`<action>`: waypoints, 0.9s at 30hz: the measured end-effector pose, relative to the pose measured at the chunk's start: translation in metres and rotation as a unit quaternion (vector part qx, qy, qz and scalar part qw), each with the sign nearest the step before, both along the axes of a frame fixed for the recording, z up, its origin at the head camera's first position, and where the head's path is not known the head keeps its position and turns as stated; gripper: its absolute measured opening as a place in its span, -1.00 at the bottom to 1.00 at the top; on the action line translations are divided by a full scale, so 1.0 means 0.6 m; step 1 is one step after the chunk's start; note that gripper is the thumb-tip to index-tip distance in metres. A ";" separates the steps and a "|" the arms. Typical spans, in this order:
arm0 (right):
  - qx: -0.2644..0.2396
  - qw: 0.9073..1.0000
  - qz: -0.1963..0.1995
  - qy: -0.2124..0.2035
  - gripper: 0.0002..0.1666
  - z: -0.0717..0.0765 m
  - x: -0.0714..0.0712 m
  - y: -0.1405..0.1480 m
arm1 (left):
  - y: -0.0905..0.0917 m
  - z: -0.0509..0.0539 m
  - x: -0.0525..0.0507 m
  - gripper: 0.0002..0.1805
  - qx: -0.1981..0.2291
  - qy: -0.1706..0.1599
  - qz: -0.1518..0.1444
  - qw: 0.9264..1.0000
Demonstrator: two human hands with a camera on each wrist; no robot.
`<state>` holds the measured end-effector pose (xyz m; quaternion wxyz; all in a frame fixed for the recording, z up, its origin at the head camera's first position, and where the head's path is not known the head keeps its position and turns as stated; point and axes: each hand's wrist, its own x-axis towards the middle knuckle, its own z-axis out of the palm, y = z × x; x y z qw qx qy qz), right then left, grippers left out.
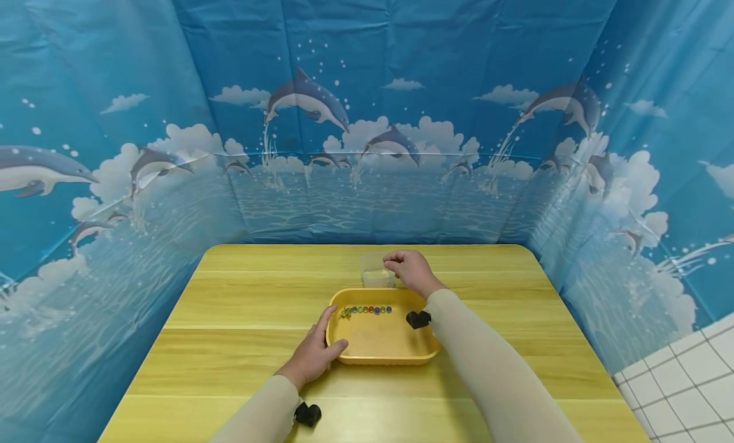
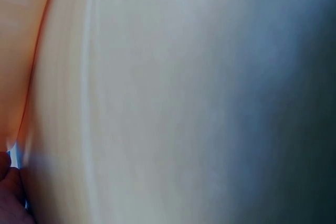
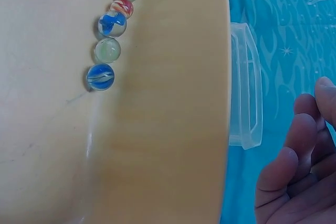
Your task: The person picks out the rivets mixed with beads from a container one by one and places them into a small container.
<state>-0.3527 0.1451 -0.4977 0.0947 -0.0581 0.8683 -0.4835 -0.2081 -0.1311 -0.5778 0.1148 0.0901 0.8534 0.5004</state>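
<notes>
A yellow-orange plastic tray (image 1: 378, 360) lies on the table, and my left hand (image 1: 312, 357) holds its near left corner, thumb over the rim and fingers along the left side. Inside it, a row of glass marbles (image 3: 107, 50) runs near the far wall. Several small patterned pieces (image 1: 345, 313) cluster at the row's left end; their kind is unclear. Behind the tray stands a clear plastic box (image 1: 377, 278). My right hand (image 1: 410, 269) is over the box's right side, fingers bent and thumb tip close to the index finger. Whether anything sits between those fingertips is hidden.
The tray and box share a wood-grain table (image 1: 241, 360). A blue dolphin-print curtain (image 1: 367, 201) hangs behind the table and along both sides. White tiles (image 1: 676, 373) show at the lower right. A black wrist camera (image 1: 418, 319) on the right arm hangs over the tray.
</notes>
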 end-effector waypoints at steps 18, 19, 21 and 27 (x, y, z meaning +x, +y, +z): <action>-0.010 1.000 0.000 -0.009 -0.65 0.002 -0.006 -0.012 | 0.002 0.002 0.000 -0.12 -0.013 0.012 0.009 1.000; -0.011 1.000 0.000 -0.009 -0.65 0.002 -0.007 -0.013 | 0.002 0.001 0.000 -0.12 -0.013 0.011 0.009 1.000; -0.015 1.000 -0.001 -0.012 -0.64 0.002 -0.007 -0.014 | 0.002 0.001 -0.001 -0.12 -0.012 0.008 0.007 1.000; -0.018 1.000 -0.003 -0.014 -0.66 -0.001 -0.009 -0.017 | 0.001 -0.001 -0.002 -0.13 -0.012 0.011 0.006 1.000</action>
